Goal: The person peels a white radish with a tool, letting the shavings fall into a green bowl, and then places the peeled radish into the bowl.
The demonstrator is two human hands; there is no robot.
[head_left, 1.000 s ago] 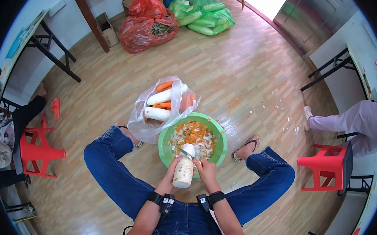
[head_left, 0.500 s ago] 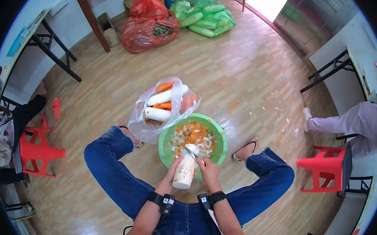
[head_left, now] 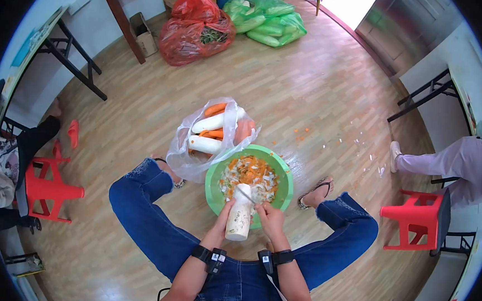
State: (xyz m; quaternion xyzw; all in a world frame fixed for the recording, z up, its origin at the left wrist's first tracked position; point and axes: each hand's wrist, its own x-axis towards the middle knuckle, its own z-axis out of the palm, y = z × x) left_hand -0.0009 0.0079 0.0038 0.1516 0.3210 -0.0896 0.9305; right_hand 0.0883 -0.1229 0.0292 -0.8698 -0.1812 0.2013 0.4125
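My left hand (head_left: 220, 225) grips a white radish (head_left: 239, 217) held upright over the near edge of a green bowl (head_left: 284, 178) on the floor between my knees. My right hand (head_left: 270, 217) holds a peeler (head_left: 244, 194) against the radish's upper end. The bowl holds a heap of orange and white peelings (head_left: 249, 174). Just beyond the bowl, a clear plastic bag (head_left: 187, 158) contains carrots (head_left: 217, 109) and peeled white radishes (head_left: 207, 143).
Red plastic stools stand at left (head_left: 48, 187) and right (head_left: 415, 221). A seated person's leg (head_left: 436, 161) reaches in from the right. Red sacks (head_left: 196, 27) and green sacks (head_left: 264, 18) of vegetables lie at the far wall beside folding tables. Peel scraps (head_left: 364, 151) dot the floor.
The peeler has slid along the radish's top end, and my hands with the radish have shifted slightly right. The view has tilted a little.
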